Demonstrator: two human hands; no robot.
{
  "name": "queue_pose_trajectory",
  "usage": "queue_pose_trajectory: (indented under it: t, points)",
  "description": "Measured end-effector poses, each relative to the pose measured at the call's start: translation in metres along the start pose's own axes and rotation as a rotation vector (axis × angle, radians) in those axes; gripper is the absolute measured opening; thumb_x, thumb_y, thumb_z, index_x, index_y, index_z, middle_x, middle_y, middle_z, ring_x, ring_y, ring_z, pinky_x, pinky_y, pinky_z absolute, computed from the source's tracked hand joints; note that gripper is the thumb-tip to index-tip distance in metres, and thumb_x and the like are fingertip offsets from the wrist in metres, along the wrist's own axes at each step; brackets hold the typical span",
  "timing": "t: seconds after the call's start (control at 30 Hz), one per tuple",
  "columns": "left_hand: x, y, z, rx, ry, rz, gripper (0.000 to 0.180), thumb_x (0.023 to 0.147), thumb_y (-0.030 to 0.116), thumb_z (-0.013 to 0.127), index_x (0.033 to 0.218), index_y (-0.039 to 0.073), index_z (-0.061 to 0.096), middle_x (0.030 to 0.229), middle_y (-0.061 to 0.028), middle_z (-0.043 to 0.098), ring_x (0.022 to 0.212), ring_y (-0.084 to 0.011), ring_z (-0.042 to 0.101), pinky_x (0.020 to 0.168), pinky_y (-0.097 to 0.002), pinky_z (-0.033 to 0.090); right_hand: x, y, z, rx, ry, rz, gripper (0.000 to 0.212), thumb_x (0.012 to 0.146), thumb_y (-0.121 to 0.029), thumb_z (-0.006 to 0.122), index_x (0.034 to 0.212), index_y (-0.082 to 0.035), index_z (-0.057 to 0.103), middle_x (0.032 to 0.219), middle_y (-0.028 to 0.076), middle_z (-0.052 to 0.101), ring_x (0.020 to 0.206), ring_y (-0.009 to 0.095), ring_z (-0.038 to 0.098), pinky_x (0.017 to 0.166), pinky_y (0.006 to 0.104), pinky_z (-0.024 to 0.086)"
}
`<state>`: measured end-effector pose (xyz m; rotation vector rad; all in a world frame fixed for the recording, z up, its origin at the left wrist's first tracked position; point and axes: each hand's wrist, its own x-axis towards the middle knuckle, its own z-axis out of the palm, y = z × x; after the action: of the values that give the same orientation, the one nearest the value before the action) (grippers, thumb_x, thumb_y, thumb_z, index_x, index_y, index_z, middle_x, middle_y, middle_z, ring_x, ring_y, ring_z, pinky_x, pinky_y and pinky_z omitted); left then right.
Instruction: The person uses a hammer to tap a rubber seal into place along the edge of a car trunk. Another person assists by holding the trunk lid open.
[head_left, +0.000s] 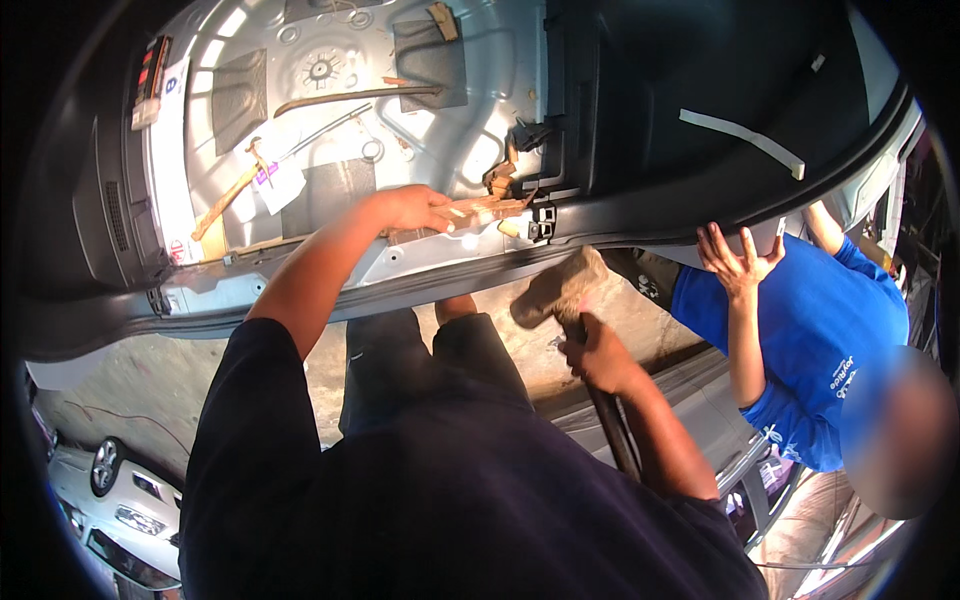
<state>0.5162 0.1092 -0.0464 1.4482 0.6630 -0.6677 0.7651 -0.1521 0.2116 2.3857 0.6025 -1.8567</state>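
My left hand (412, 210) reaches into the car's open trunk and grips a splintered wooden block (482, 209) at the trunk's near edge, beside a black latch (541, 222). Lower and to the right, my right hand (602, 358) is wrapped round the handle of a sledgehammer (561, 290). Its heavy, worn head is raised just outside the trunk edge, apart from the block. More broken wood pieces (500, 180) lie just beyond the block.
On the trunk floor (320, 40) lie a curved pry bar (350, 97), a wooden-handled hammer (228, 200), a metal rod (330, 130) and paper (283, 187). At right, a co-worker in a blue shirt (810, 330) rests a hand (738, 258) on the black trim. A white car (135, 505) stands lower left.
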Motion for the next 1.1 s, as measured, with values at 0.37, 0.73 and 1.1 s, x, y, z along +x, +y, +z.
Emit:
queue_pose_trajectory:
  t: [0.37,0.73,1.1]
  points:
    - [0.012,-0.01,0.012,-0.088,0.108,0.023,0.07,0.085,0.046,0.092,0.145,0.014,0.077,0.129,-0.0157,0.08,0.124,-0.0305,0.073,0.11,-0.0435,0.053,-0.04,-0.309,-0.12,-0.414,0.635,-0.691,0.041,0.102,-0.018,0.077,0.139,-0.004,0.065,0.081,0.003,0.066,0.063,0.01,0.063,0.056,0.0281,0.051]
    - [0.028,0.002,0.012,-0.005,0.072,0.095,0.074,0.078,0.041,0.099,0.142,0.012,0.078,0.129,-0.0161,0.081,0.122,-0.0345,0.075,0.108,-0.0443,0.056,0.161,-0.155,-0.01,-1.133,0.143,-0.078,0.059,0.099,-0.016,0.062,0.145,0.017,0.043,0.115,0.038,0.076,0.107,0.049,0.078,0.091,0.0501,0.065]
    - [-0.046,-0.038,-0.049,-0.136,0.268,0.126,0.053,0.088,0.025,0.09,0.135,0.006,0.076,0.117,-0.0164,0.082,0.107,-0.0282,0.076,0.098,-0.0432,0.058,0.03,-0.189,-0.024,-0.74,0.186,-0.219,0.066,0.1,-0.021,0.075,0.152,0.01,0.047,0.116,0.042,0.073,0.113,0.053,0.075,0.101,0.0516,0.057]
